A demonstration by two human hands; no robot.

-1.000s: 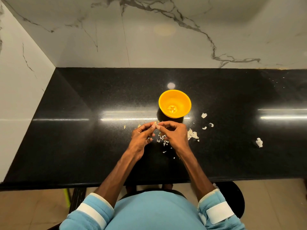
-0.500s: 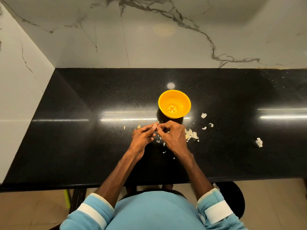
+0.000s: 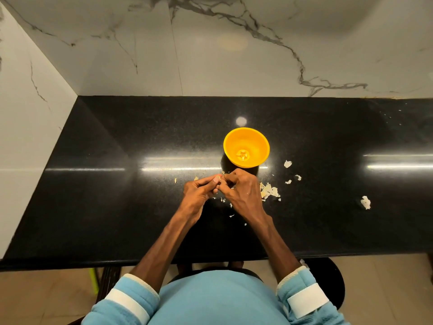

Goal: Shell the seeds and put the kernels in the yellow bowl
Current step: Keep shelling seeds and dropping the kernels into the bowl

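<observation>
Your left hand [image 3: 198,192] and right hand [image 3: 242,191] both pinch one seed [image 3: 218,177], just near of the yellow bowl [image 3: 256,141].

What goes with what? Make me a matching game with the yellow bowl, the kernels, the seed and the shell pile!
Things:
1 yellow bowl
2 kernels
3 seed
4 shell pile

Places:
A pinched between the left hand and right hand
B on the black counter, just beyond the hands
C right of the right hand
D at the bowl's bottom

Pairs: 1-B, 2-D, 3-A, 4-C.
</observation>
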